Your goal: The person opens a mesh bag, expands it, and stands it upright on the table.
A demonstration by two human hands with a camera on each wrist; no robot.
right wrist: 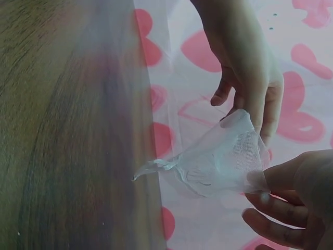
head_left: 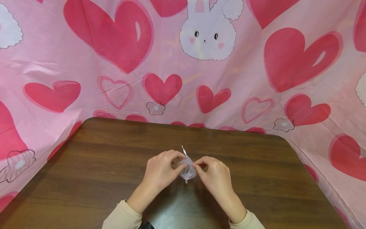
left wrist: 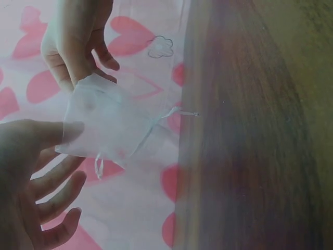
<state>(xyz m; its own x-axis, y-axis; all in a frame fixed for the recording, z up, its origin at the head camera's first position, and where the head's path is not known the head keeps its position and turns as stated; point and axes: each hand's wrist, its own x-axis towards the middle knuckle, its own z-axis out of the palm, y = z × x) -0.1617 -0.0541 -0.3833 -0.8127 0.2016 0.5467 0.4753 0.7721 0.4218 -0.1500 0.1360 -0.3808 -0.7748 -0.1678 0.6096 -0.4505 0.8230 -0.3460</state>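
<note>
Sheer pouch (head_left: 187, 169) | between hands | left grip (head_left: 160, 170) pinches it | right grip (head_left: 215, 174) pinches it

We see a sheer, gauzy mesh pouch (head_left: 187, 170) with thin ribbon drawstrings, a dark wood-grain table (head_left: 114, 165) with a slight sheen, and a smooth, thin pink backdrop sheet (head_left: 85, 79).

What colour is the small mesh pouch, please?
The mesh pouch is sheer white; the right wrist view shows it best.
</note>
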